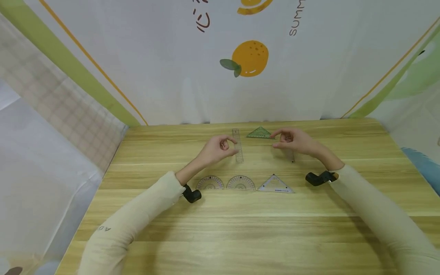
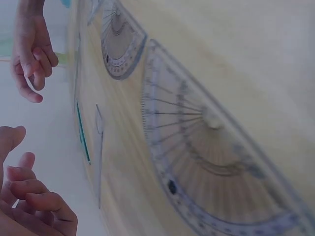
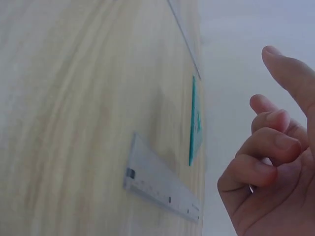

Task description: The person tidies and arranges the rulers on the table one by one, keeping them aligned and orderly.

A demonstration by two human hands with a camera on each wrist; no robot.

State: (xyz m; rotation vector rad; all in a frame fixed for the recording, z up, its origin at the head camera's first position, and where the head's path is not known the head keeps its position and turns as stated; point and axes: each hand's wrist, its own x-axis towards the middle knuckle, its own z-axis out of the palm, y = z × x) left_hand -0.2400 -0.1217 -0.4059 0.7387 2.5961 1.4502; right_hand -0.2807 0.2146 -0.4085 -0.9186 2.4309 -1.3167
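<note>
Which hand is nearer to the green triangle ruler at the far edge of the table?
Right. The right hand hovers just beside the right corner of the green triangle ruler; the left hand is farther left, by the clear straight ruler.

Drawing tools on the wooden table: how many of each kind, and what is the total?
Clear plastic half-round protractors: 2
Clear plastic triangle set square: 1
Green plastic triangle set square: 1
Clear plastic straight rulers: 2
Total: 6
</note>
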